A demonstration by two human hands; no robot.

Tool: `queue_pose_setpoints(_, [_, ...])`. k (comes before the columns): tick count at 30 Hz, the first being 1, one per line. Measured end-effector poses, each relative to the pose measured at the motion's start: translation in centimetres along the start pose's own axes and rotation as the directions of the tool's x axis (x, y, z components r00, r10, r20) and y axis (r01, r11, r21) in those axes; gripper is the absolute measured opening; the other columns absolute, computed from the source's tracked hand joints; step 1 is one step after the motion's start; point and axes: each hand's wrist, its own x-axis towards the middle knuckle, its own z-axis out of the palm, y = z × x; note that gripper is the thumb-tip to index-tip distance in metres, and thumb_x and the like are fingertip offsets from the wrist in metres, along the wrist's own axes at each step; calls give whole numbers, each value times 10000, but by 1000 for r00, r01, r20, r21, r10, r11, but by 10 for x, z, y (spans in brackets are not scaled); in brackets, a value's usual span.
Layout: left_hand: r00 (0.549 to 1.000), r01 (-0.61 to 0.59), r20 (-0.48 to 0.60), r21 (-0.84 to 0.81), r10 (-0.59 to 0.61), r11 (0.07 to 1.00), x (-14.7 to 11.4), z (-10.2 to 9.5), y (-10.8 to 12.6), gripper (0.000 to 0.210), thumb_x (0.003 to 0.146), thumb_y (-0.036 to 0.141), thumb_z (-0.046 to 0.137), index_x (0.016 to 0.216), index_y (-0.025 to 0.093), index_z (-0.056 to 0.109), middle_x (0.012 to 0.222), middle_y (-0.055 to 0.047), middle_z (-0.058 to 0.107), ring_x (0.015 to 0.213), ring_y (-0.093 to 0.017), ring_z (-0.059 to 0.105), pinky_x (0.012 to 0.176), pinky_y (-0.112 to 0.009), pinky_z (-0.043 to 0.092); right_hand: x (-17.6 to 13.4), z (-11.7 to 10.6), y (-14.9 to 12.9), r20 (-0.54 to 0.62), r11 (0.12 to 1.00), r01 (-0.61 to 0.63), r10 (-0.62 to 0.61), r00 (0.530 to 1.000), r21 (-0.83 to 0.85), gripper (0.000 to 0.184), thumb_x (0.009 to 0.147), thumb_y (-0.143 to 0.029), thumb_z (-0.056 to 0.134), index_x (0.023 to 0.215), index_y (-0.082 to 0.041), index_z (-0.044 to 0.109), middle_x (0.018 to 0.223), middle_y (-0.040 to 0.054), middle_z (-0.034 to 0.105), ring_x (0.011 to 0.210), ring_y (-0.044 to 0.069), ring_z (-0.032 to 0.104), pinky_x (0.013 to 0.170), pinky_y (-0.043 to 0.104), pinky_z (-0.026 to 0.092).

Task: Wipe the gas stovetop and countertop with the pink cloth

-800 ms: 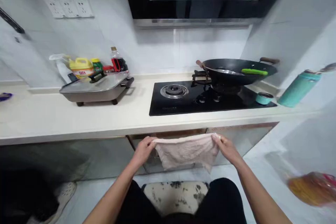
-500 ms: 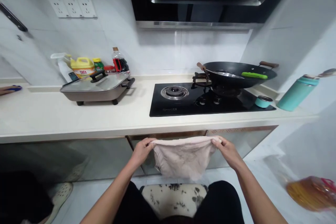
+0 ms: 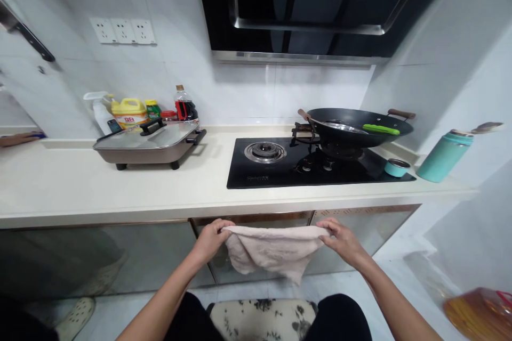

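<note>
A pale pink cloth [image 3: 276,248] hangs stretched between my two hands, in front of the cabinet doors below the counter edge. My left hand [image 3: 212,237] pinches its upper left corner. The upper right corner is pinched by my right hand [image 3: 340,240]. The cloth's top edge is nearly straight, while its lower part droops in loose folds, with a point lower at the right. Beneath it is a floral-patterned stool seat [image 3: 262,319] between my knees.
On the counter [image 3: 200,194] stand an electric pan with a glass lid [image 3: 140,144], several bottles behind it, a black gas hob [image 3: 272,173] with a wok [image 3: 360,117], a teal flask [image 3: 444,157] and its cup [image 3: 397,167]. An oil jug [image 3: 478,311] is on the floor. Another person's hand [image 3: 18,139] rests far left.
The cloth's lower edge has swung and now hangs in different folds, dipping to a point at right. Both hands keep their hold. The view has tilted slightly up.
</note>
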Motion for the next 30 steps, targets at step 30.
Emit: queue_pose_setpoints(30, [983,-172,-35,137,178,976,-25,-99,91,189,754,411,629,753,228,679,802,-25,696,753,-197,639,701,-300,494,26,-88,-118,18,858,299,-321,947,-417,312,979,-487,486,975,-302,738,963,81,690,863,257,667,782,380,534])
